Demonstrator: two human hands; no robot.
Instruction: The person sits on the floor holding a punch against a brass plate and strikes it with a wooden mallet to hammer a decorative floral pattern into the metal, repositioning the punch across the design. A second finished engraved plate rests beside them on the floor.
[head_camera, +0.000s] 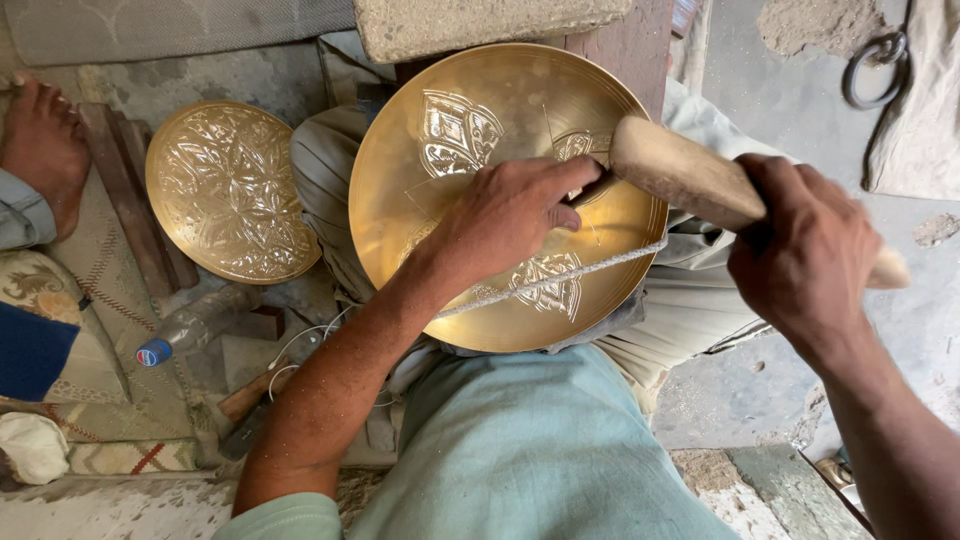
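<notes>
A round brass plate, partly engraved with floral motifs, rests tilted on the person's lap. The left hand lies on its face, grip clamped on a thin metal chisel. The right hand has its grip closed around a wooden mallet just above the chisel's end. A fully engraved brass plate lies on the floor to the left, a plastic bottle near it.

Both forearms are bare, dusted with fine pale grit that shows most on the left one. The left hand and right hand wear no gloves, rings or watch. A pale blue-green short-sleeved shirt covers the torso, with light khaki trousers below.
</notes>
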